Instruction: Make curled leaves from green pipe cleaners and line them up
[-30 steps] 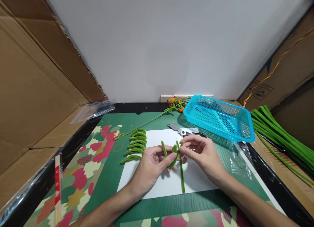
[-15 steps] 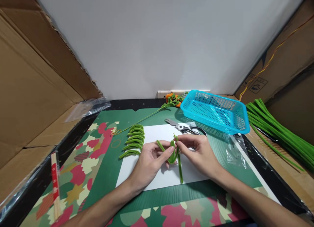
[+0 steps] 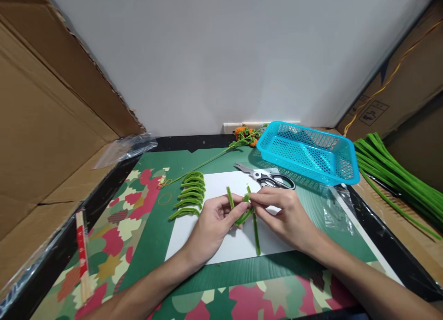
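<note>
Between thumb and fingers, my left hand (image 3: pixel 216 223) pinches a green fuzzy pipe cleaner (image 3: pixel 245 215) bent into a curve. One straight end sticks up past the left fingers. My right hand (image 3: pixel 282 211), closed, grips the same pipe cleaner at its right side with the fingertips. A straight green pipe cleaner piece (image 3: pixel 256 237) runs down over the white paper (image 3: pixel 187 239) below the hands; whether it is held or lies there I cannot tell. Left of my hands, several bent green pipe cleaners (image 3: pixel 191 190) lie stacked in a row. Scissors (image 3: pixel 258 175) rest on the paper behind my right hand.
A blue perforated basket (image 3: pixel 308 165) stands at the back right. Behind lies a green stem with orange flowers (image 3: pixel 247 134). Long green pipe cleaners (image 3: pixel 398 181) lie on cardboard at right. A rubber band (image 3: pixel 164 198) and red-wrapped chopsticks (image 3: pixel 82 255) are at left.
The curved pipe cleaner has turned in my fingers, its loop now lower and more sideways and its left end more upright. My right fingers have closed in on it. The view has shifted slightly.
</note>
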Demonstrator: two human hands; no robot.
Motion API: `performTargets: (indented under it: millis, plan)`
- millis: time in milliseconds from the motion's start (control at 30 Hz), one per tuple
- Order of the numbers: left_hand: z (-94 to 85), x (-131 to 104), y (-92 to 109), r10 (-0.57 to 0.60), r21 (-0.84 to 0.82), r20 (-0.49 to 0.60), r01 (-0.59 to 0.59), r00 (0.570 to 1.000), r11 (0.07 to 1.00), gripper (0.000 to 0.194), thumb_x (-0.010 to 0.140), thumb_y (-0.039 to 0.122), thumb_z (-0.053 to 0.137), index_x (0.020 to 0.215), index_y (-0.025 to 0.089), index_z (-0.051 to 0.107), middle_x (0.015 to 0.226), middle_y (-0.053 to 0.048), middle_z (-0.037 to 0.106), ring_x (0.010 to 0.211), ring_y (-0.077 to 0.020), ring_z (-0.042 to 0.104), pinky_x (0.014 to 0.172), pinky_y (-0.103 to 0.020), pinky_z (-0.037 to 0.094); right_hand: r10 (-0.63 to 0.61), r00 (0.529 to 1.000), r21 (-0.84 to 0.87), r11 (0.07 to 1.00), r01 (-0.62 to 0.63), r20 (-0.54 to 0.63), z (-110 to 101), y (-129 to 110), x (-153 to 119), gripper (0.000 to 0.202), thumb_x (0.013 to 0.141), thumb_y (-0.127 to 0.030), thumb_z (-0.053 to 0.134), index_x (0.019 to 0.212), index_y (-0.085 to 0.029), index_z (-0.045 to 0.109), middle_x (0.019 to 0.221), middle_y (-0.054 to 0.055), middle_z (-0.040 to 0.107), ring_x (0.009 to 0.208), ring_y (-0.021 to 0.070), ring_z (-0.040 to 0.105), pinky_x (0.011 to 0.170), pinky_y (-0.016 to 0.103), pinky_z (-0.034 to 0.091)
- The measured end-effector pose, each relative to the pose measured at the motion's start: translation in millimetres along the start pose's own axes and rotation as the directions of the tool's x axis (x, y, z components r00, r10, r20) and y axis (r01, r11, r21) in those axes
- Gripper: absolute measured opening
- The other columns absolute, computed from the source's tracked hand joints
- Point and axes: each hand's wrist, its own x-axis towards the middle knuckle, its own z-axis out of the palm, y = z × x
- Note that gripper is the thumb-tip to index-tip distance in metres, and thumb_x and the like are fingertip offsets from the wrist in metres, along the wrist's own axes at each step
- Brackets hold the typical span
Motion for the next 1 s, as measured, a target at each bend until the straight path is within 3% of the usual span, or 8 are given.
performTargets:
  millis: [267, 633, 767, 900, 1000]
  plan:
    - [1.2, -1, 1, -0.032, 0.017, 0.018, 0.032, 0.999, 0.999, 0.033, 0.095, 0.044, 0.075, 0.083, 0.014, 0.074, 0.071, 0.001, 0.062, 0.058, -0.0101, 0.056, 0.052, -0.02, 0.046, -0.046, 0.998, -0.033, 0.998, 0.047, 0.044, 2, 7, -2, 0.027, 0.1, -0.005, 0.057, 0.101, -0.019, 0.08, 0.09, 0.006, 0.074, 0.076, 0.0174, 0.066, 0.068, 0.027, 0.047]
    - [3.6, -10, 8, 0.048, 0.035, -0.03, -0.047, 0.998, 0.998, 0.029, 0.101, 0.041, 0.067, 0.092, 0.015, 0.076, 0.077, 0.0, 0.066, 0.065, -0.0112, 0.059, 0.058, -0.021, 0.048, -0.069, 0.997, 0.027, 0.997, 0.07, -0.019, 1, -1, -1, 0.027, 0.1, -0.005, 0.058, 0.106, -0.021, 0.08, 0.086, 0.003, 0.073, 0.074, 0.016, 0.066, 0.068, 0.026, 0.047]
    - [3.4, -9, 10, 0.044, 0.048, -0.017, -0.043, 0.999, 0.998, 0.031, 0.101, 0.041, 0.067, 0.087, 0.015, 0.075, 0.074, 0.0, 0.063, 0.064, -0.0111, 0.056, 0.056, -0.02, 0.046, -0.071, 0.997, 0.006, 0.997, 0.071, -0.026, 2, -2, -1, 0.025, 0.1, -0.007, 0.059, 0.105, -0.02, 0.08, 0.087, 0.004, 0.074, 0.073, 0.0166, 0.066, 0.067, 0.028, 0.048]
    - [1.6, -6, 8, 0.033, 0.06, 0.015, -0.034, 0.999, 0.998, 0.033, 0.1, 0.042, 0.068, 0.083, 0.015, 0.073, 0.071, 0.0, 0.06, 0.061, -0.0112, 0.056, 0.054, -0.021, 0.045, -0.043, 0.995, 0.029, 0.999, 0.046, -0.09, 6, -2, -3, 0.022, 0.099, -0.007, 0.061, 0.106, -0.021, 0.078, 0.087, 0.002, 0.077, 0.075, 0.0161, 0.07, 0.068, 0.027, 0.052]
    - [0.8, -5, 4, -0.025, 0.023, -0.003, 0.025, 1.0, 0.999, 0.032, 0.098, 0.046, 0.07, 0.091, 0.015, 0.073, 0.07, 0.001, 0.062, 0.057, -0.0109, 0.058, 0.05, -0.021, 0.046, -0.027, 0.987, 0.049, 0.998, 0.035, -0.157, 8, -2, -4, 0.022, 0.097, -0.006, 0.064, 0.108, -0.021, 0.076, 0.095, 0.002, 0.08, 0.08, 0.0154, 0.074, 0.073, 0.026, 0.056]
